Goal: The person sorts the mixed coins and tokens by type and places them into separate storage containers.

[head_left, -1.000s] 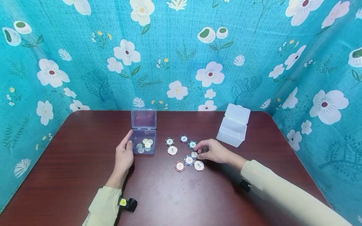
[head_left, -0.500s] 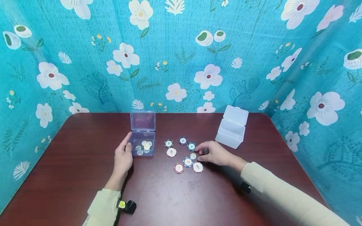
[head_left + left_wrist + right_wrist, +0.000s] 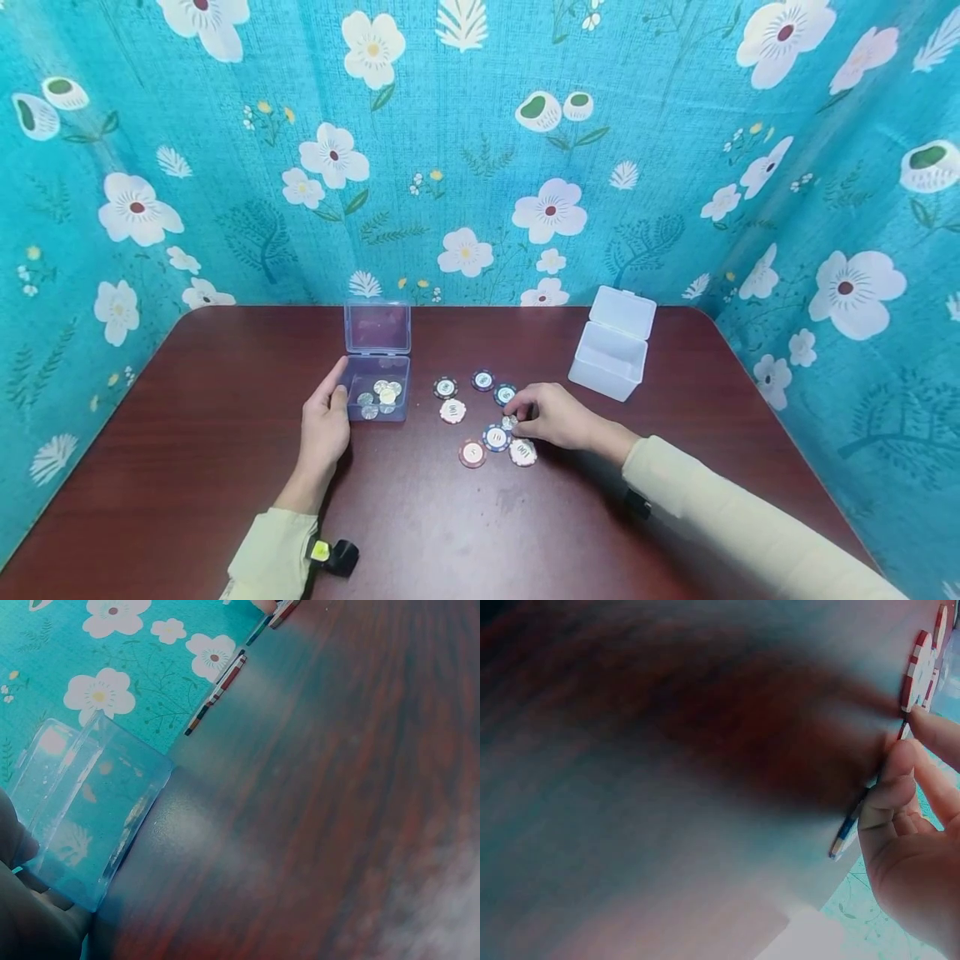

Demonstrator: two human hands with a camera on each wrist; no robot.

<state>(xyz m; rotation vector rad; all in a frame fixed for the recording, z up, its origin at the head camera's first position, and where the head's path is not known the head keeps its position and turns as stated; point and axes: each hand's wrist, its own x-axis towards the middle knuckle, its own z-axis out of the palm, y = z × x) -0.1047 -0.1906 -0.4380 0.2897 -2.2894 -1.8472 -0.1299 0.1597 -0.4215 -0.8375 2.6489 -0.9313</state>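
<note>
In the head view my left hand (image 3: 326,425) holds the left side of a clear bluish plastic box (image 3: 397,410), its thumb at the rim. The box's lid stands up behind it, and several silver coins (image 3: 387,397) lie inside. My right hand (image 3: 558,417) has thumb and index finger on either side of a silver coin (image 3: 508,422) on the table, partly covering it. Poker chips lie around: blue "10" (image 3: 496,437), white "100" (image 3: 523,452) and dark green (image 3: 505,395). The right wrist view shows the fingertips close together; the coin is hard to make out there.
An open white plastic box (image 3: 611,362) stands at the back right. More chips lie between the boxes: red "5" (image 3: 472,453), white (image 3: 452,411), black (image 3: 446,387) and dark blue (image 3: 483,380). A floral curtain (image 3: 450,167) hangs behind the brown table (image 3: 420,533).
My right fingers spread a little and drew right of the coin, then came back to it from both sides. My left hand keeps its hold on the box. The head view has tilted slightly upward.
</note>
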